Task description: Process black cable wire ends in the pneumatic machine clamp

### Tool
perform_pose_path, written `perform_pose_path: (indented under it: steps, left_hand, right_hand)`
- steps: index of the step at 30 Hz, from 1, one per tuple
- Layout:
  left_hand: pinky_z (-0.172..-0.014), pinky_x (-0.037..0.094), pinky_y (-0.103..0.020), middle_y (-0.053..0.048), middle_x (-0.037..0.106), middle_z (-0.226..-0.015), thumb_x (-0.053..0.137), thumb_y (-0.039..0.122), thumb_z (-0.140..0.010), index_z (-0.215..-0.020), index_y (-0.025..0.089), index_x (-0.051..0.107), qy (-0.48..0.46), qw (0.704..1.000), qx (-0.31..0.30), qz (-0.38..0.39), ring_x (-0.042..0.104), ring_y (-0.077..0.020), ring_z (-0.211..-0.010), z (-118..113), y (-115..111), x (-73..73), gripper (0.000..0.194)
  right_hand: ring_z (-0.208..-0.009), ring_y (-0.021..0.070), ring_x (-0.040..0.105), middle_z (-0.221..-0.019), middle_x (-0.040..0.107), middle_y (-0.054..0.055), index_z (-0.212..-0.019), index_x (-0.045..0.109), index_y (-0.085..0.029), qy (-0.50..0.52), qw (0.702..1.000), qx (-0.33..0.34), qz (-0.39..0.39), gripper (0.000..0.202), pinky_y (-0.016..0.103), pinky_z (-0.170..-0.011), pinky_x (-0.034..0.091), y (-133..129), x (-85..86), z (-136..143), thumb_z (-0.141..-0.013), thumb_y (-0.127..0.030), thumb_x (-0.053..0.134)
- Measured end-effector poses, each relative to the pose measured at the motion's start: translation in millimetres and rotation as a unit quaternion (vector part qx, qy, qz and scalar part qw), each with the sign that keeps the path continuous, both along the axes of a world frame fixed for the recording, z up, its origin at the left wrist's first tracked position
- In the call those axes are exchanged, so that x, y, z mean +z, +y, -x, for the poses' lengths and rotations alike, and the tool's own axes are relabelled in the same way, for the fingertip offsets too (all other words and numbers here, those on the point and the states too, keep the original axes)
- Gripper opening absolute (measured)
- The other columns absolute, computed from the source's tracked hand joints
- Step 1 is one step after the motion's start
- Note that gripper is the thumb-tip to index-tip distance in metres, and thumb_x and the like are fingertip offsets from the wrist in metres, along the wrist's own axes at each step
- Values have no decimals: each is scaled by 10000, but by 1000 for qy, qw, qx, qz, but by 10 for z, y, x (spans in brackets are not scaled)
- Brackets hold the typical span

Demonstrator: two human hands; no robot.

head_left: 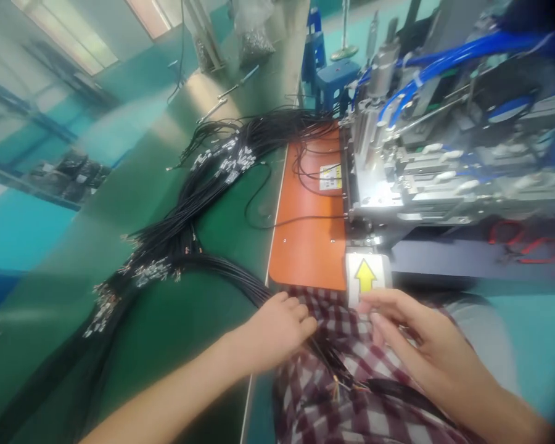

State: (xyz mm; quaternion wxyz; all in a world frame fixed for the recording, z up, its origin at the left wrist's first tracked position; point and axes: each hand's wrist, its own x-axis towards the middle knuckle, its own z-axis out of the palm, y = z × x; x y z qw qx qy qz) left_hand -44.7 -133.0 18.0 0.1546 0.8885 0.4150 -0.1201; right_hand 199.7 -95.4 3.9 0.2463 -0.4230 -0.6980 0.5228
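My left hand is closed around a bundle of thin black cables at the table's edge. Their ends, with bare coloured wires, hang over the checked cloth on my lap. My right hand hovers over the lap with thumb and forefinger brought close together. Whatever lies between those fingertips is too small and blurred to make out. Below the right hand runs a thicker black cable. A larger heap of black cables with silvery connector ends spreads over the green table.
A machine with blue air hoses stands at right, beside an orange board. A white block with a yellow arrow sits at its front. Red-handled pliers lie to the right. A blue stool is behind.
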Motion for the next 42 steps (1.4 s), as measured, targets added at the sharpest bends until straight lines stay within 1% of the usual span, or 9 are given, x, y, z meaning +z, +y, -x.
perform_pose_path:
  steps: [4,8,13,17,23,28,33,37,42]
  left_hand:
    - [-652,404,-278,-18,634,-793,568,395,-894,-929,167,606,-192,977,97,9,566,-160,-712,37,315,196,234]
    - [-665,398,-249,-9,657,-820,592,349,-877,-896,183,626,-246,944,218,-27,576,-146,-722,68,666,173,171]
    - [-641,393,-238,-4,672,-798,614,351,-853,-883,196,648,-236,952,193,-8,589,-144,-703,147,761,130,162]
    - [-564,356,-253,-15,635,-691,584,500,-848,-815,188,631,-175,981,80,-25,573,-146,-620,146,552,167,317]
    - [-488,318,-302,-33,590,-606,524,614,-815,-731,175,605,-94,990,-29,-103,524,-162,-528,-14,218,-38,454]
    - [-788,458,-335,-91,654,-951,585,678,-754,-1056,184,639,-216,972,67,-64,597,-214,-860,295,167,78,582]
    - [-883,458,-393,-100,593,-1024,369,358,-969,-1083,186,615,-163,888,356,-241,566,-229,-976,1113,344,116,321]
    - [-843,479,-387,-92,539,-1090,468,262,-910,-1151,204,598,-125,893,356,-247,570,-229,-942,1317,670,-23,280]
    - [-802,491,-311,-45,566,-935,447,176,-903,-899,202,621,-133,925,293,-202,583,-182,-858,1005,1133,-161,176]
  right_hand:
    - [-560,107,574,-728,634,-9,-1033,582,-248,31,993,-114,-14,152,188,-504,497,146,135,-142,-947,-329,486]
    - [-565,100,574,-860,682,26,-964,603,-226,69,974,-215,-15,141,198,-534,510,303,203,-242,-900,-342,553]
    - [-538,114,566,-821,692,41,-917,620,-201,68,971,-230,12,178,224,-522,511,341,175,-231,-863,-369,593]
    - [-642,158,645,-818,709,44,-918,644,-211,48,987,-153,31,211,254,-603,561,216,144,-132,-875,-405,572]
    - [-1082,289,656,-1236,673,92,-1256,611,-246,-43,987,126,92,465,363,-869,566,11,123,212,-829,-429,620]
    - [-1067,278,657,-1185,704,49,-1227,637,-232,-76,961,172,203,410,341,-906,526,-120,-21,435,-836,-344,583]
    - [-1020,238,662,-1124,718,39,-1267,606,-220,-34,947,168,273,460,279,-873,510,-284,-243,489,-826,-348,587]
    - [-1011,240,645,-1076,709,49,-1200,638,-207,-7,944,195,267,401,301,-884,491,-307,-150,534,-835,-363,577]
    - [-1005,225,640,-1084,700,28,-1150,655,-239,11,941,196,276,343,294,-900,480,-270,-70,425,-841,-354,560]
